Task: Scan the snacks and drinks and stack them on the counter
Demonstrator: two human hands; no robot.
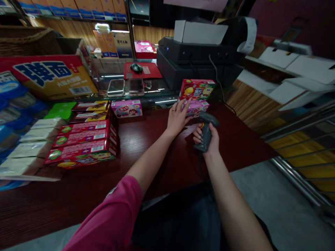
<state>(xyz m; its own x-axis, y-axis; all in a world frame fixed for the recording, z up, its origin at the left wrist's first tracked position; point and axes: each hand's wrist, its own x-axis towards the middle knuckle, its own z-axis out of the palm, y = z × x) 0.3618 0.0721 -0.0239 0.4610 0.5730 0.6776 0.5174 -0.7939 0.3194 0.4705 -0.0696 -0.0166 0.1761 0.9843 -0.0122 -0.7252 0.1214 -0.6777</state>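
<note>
My right hand (211,141) is wrapped round the grip of a dark barcode scanner (208,120), its head tilted toward the counter. Just to its left, my left hand (179,118) is stretched out with fingers apart, the fingertips at a pink and purple box (197,107). Behind that box stands a red box with fruit pictures (196,89). Another pink box (126,109) sits farther left on the dark wooden counter (146,139). Red boxes (81,146) with barcodes are lined up at the left.
A large red and yellow carton (49,76), blue-lidded tubs (15,104) and cream-coloured packs (34,146) crowd the left side. Two phones and a mouse (136,68) lie at the back. A black printer unit (196,59) stands behind the boxes, its cable hanging right. A metal rack (303,188) is at right.
</note>
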